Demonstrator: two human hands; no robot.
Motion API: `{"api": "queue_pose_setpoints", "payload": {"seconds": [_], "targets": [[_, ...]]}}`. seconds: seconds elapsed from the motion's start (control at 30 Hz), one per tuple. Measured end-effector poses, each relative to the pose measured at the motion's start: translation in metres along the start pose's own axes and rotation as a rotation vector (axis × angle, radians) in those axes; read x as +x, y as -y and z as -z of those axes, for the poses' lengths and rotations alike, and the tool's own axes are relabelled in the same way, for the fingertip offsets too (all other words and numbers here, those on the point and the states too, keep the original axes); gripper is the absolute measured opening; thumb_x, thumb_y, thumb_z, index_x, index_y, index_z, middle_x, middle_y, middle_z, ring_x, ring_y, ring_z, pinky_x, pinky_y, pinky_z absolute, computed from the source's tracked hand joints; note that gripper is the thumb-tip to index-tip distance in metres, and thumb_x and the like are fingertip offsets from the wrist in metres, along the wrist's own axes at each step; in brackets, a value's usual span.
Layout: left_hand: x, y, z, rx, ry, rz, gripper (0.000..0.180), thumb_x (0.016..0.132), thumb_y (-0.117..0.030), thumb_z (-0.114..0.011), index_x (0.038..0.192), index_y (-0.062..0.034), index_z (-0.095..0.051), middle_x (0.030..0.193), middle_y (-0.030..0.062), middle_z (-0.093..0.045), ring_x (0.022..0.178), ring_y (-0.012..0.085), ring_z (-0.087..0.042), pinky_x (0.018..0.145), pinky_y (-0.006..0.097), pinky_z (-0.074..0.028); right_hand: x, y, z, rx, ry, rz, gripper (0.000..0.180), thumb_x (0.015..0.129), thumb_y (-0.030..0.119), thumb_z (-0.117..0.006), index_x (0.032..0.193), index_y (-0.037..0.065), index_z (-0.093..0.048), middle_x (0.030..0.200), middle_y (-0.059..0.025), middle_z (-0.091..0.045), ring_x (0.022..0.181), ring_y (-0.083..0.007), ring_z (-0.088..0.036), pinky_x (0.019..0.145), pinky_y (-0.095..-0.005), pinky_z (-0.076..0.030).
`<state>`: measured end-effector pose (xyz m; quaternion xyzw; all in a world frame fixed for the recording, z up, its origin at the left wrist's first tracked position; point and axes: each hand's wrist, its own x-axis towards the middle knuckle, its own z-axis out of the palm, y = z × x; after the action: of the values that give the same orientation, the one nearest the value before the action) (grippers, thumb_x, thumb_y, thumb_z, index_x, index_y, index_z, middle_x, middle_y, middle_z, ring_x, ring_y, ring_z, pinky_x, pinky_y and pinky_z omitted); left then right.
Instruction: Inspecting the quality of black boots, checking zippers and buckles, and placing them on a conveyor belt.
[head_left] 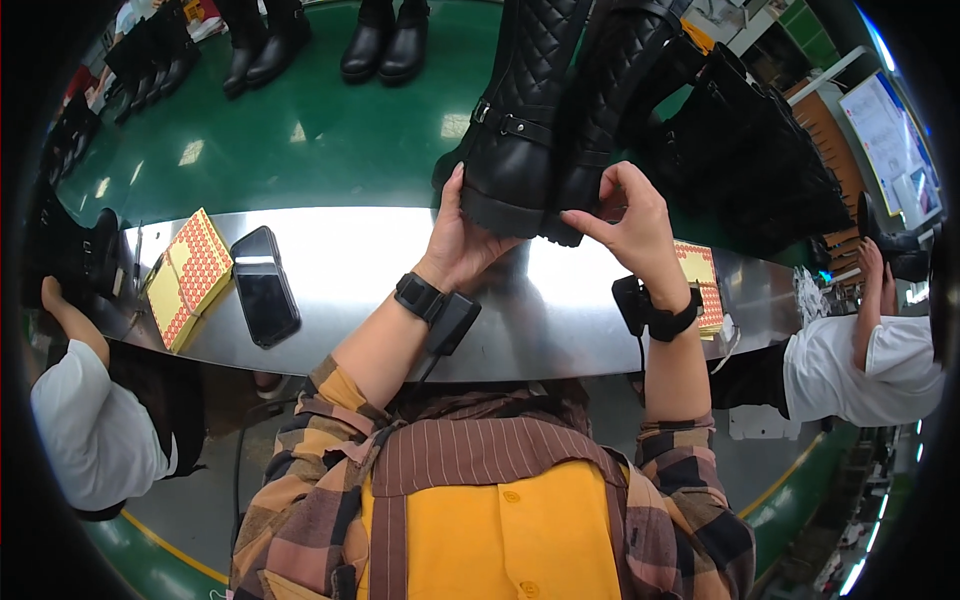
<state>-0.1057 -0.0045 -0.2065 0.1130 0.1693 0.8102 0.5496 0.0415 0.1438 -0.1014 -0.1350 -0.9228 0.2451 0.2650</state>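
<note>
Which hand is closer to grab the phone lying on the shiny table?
Probably the left hand. It holds the heel end of the black boots, on the same side as the phone. The right hand grips the toe end, farther away, and would have to cross over.

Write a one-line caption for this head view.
Left hand and right hand hold a pair of black quilted boots over a steel counter.

Black quilted boots [560, 120]; green belt [300, 140]; red-dotted yellow box [188, 278]; black phone [264, 287].
</note>
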Motion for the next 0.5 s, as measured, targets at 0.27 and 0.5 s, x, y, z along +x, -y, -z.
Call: {"api": "queue_pose_setpoints", "payload": {"seconds": [0.27,0.5], "targets": [[-0.002,-0.003,-0.004,0.003,-0.026,-0.051,0.077,0.091,-0.071,-0.035,0.139,-0.0107,-0.039,0.132,0.0137,-0.05,0.119,0.0273,-0.054,0.098,0.043,-0.05,-0.011,0.0,0.005,0.239,0.049,0.001,0.03,0.075,0.008,-0.079,0.099,0.002,-0.062,0.098,-0.0072,-0.063,0.09,-0.0176,-0.068,0.074,-0.0261,-0.058],[-0.003,-0.006,-0.007,-0.019,-0.032,-0.069,0.078,0.091,-0.072,-0.032,0.14,-0.0108,-0.038,0.132,0.0143,-0.049,0.121,0.0281,-0.053,0.101,0.045,-0.048,-0.009,-0.001,-0.007,0.486,-0.146,-0.201,0.029,0.08,0.011,-0.076,0.104,0.002,-0.062,0.087,-0.0057,-0.063,0.073,-0.0135,-0.064,0.069,-0.0229,-0.053]]}}
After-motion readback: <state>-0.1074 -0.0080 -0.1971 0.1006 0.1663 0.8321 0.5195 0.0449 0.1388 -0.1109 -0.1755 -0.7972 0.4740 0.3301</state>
